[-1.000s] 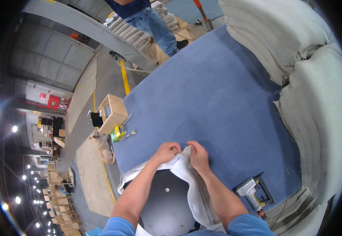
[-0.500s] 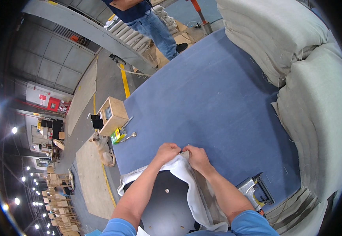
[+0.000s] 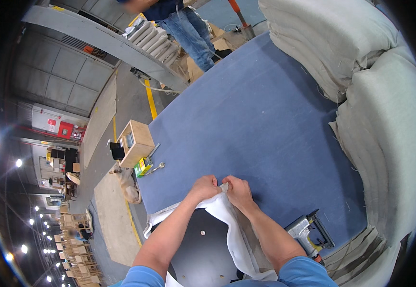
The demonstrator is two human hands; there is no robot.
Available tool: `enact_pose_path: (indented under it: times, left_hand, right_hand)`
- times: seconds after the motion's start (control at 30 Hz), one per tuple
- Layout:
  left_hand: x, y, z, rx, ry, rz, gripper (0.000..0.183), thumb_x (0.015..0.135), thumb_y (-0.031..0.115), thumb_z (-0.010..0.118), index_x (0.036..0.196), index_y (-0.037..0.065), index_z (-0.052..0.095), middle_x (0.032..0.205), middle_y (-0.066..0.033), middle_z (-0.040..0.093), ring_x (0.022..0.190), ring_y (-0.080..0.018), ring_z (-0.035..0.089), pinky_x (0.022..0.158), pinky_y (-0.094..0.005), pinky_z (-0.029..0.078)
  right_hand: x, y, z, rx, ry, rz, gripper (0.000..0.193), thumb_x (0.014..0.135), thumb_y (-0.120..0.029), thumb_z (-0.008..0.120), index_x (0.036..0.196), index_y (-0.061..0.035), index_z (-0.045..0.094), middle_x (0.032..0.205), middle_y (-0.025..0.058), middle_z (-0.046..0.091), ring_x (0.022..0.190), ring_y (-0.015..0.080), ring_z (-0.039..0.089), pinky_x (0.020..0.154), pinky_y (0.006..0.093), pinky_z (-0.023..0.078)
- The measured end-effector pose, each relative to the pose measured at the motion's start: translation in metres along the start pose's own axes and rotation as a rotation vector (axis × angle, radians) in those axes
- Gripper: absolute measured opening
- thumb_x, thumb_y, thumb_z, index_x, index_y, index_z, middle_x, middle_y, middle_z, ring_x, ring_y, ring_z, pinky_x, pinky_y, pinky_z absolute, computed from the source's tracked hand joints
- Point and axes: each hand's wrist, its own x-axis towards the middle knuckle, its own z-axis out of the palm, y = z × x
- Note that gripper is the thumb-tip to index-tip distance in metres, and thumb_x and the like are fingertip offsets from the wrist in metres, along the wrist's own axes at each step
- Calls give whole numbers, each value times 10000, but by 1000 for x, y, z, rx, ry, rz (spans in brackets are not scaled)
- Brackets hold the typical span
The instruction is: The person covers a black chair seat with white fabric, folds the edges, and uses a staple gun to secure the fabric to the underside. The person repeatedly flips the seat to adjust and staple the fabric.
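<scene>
A dark seat panel (image 3: 201, 253) lies at the near edge of the blue table, wrapped along its edges by white padding (image 3: 224, 213) and a light grey-beige fabric cover (image 3: 256, 241). At the panel's far corner, my left hand (image 3: 204, 187) is closed on the edge of the cover. Close beside it, my right hand (image 3: 238, 191) pinches the same corner, with a bit of fabric showing between the two hands. The fingertips are partly hidden. To the right of my right forearm, a staple gun (image 3: 308, 234) lies on the table.
Stacked grey fabric covers (image 3: 380, 124) line the right side of the blue table (image 3: 246, 119). At its left edge are a wooden box (image 3: 136, 141), a green-yellow carton (image 3: 143, 166) and a small metal tool (image 3: 158, 167). A dog (image 3: 126, 184) lies on the floor. Another person (image 3: 189, 38) stands beyond the far edge.
My hands stay at the corner of the cover with only slight finger movement. The person beyond the table has shifted position. The view has tilted slightly.
</scene>
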Motion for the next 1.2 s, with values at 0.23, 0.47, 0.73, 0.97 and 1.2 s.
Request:
enact_pose_path:
  times: [0.23, 0.47, 0.73, 0.97, 1.2]
  left_hand:
    - [-8, 23, 3, 189, 115, -79, 438, 796, 290, 769, 1108, -5, 686, 1180, -205, 739, 1121, -378, 712, 941, -450, 555]
    - [-7, -5, -4, -25, 34, 4, 298, 829, 260, 758, 1027, 38, 755, 945, -182, 767, 924, -332, 736, 842, -430, 557]
    - [0, -27, 8, -219, 88, 86, 246, 895, 208, 708, 1086, 59, 753, 1005, -195, 765, 963, -360, 731, 866, -449, 550]
    - [6, -31, 14, -339, 48, 57, 202, 924, 166, 695, 1077, 45, 747, 973, -175, 758, 932, -305, 721, 844, -429, 543]
    - [5, -37, 15, -575, -13, 64, 114, 958, 102, 670, 1045, 44, 717, 913, -59, 706, 845, -173, 627, 790, -354, 522]
  right_hand:
    - [-3, 1, 0, 27, 80, 9, 290, 941, 40, 512, 1122, -37, 725, 1028, 219, 749, 983, 416, 724, 855, 494, 562]
    - [-5, 4, 1, 112, 65, -112, 315, 949, -2, 525, 1171, -100, 725, 1047, 247, 738, 1011, 434, 709, 882, 527, 549]
    - [19, -11, -17, -259, -334, -183, 351, 897, -14, 552, 1153, -148, 752, 1110, 175, 707, 1063, 431, 666, 932, 525, 525]
    - [30, -3, -20, -252, -354, -303, 296, 879, -15, 539, 1057, -102, 758, 987, 177, 717, 980, 391, 677, 879, 493, 531]
    - [37, -1, -18, -242, -363, -342, 243, 864, -19, 546, 982, -82, 749, 971, 183, 718, 944, 387, 686, 851, 489, 544]
